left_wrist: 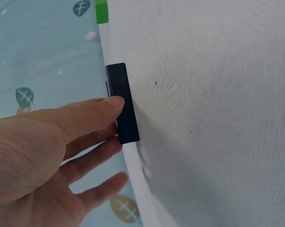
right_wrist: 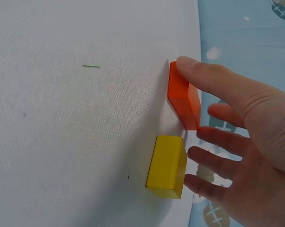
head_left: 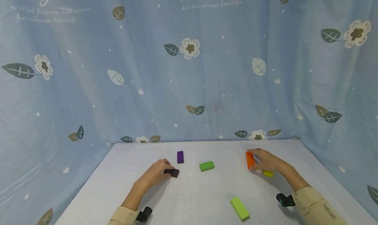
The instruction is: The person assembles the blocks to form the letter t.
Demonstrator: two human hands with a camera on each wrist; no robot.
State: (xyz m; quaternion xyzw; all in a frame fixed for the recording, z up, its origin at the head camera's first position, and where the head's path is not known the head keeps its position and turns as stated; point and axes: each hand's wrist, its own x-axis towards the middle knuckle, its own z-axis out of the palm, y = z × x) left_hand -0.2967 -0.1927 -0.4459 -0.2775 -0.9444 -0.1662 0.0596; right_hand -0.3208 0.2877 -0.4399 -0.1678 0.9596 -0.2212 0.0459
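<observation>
My left hand pinches a black block between thumb and fingers at the left of the table; in the left wrist view the thumb lies across the dark block. At the right, my right hand is at an orange block, its thumb at the near end and fingers at the far end. The right wrist view shows the thumb touching the orange block; whether the fingers press its other end is unclear. A yellow block lies close beside it, partly under the right hand in the head view.
A purple block lies beyond the left hand, and a green block near the middle. A lime block is at the near right of the white table. Patterned blue cloth hangs behind and at both sides.
</observation>
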